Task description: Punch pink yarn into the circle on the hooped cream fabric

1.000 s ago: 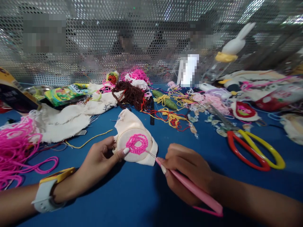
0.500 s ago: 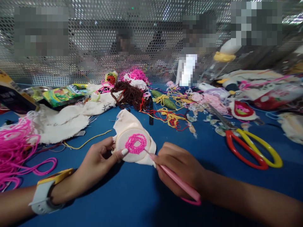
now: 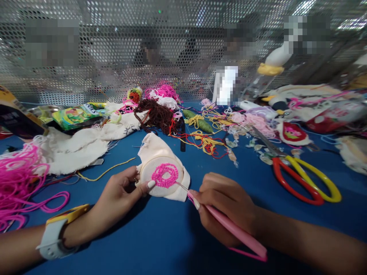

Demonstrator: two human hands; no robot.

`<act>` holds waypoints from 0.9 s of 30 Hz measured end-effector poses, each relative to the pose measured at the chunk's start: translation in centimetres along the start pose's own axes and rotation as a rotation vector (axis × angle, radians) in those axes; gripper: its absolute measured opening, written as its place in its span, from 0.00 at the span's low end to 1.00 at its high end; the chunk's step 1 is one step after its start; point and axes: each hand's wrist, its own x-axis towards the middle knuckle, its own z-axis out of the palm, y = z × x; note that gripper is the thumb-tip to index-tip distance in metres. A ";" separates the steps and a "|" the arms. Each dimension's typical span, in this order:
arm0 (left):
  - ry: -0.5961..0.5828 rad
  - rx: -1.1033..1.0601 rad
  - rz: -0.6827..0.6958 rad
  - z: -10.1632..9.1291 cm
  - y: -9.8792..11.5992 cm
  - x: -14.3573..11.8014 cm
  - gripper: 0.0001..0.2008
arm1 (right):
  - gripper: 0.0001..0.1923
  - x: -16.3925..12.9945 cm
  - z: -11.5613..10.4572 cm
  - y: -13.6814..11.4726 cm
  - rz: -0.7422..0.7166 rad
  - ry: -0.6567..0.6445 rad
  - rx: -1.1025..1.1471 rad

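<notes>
A round embroidery hoop [image 3: 147, 175] stretches cream cloth [image 3: 155, 145], with loose corners sticking out past its rim. Bright pink looped stitches [image 3: 164, 175] form a thick ring on the cloth. My left hand [image 3: 126, 189] grips the hoop at its left edge, thumb on top, fingers partly hidden beneath. In my right hand [image 3: 226, 206] is a pink punch needle [image 3: 237, 231], held like a pen. Its thin metal tip meets the cloth at the lower right of the pink ring. Pink yarn trails from the handle's back end.
Large scissors [image 3: 298, 179] with red and yellow handles lie at right. Pink yarn [image 3: 20, 175] heaps at left beside white cloth [image 3: 74, 149]. Brown yarn [image 3: 157, 116], yellow yarn [image 3: 208, 141] and a snack bag [image 3: 77, 116] lie farther back, before a perforated metal panel [image 3: 109, 49].
My right hand has shifted right and slightly down, tilting the punch needle lower, so more of its metal shaft shows. My left hand and the hoop stay nearly still.
</notes>
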 end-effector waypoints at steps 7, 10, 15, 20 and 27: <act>-0.019 -0.048 0.028 0.0 0.2 0.2 0.10 | 0.07 -0.1 0.3 0.1 0.017 -0.029 0.009; -0.031 -0.094 0.037 0.1 0.2 0.3 0.09 | 0.06 -0.5 0.6 0.5 0.030 -0.129 -0.015; -0.023 -0.072 0.044 0.0 0.1 0.0 0.08 | 0.12 -1.1 1.0 1.1 0.017 -0.277 0.002; 0.000 -0.026 0.037 0.0 0.2 0.0 0.09 | 0.07 -0.4 0.6 0.5 -0.016 -0.059 -0.020; -0.005 -0.053 0.031 0.0 0.2 0.1 0.10 | 0.09 -0.3 0.0 0.0 -0.011 -0.002 -0.001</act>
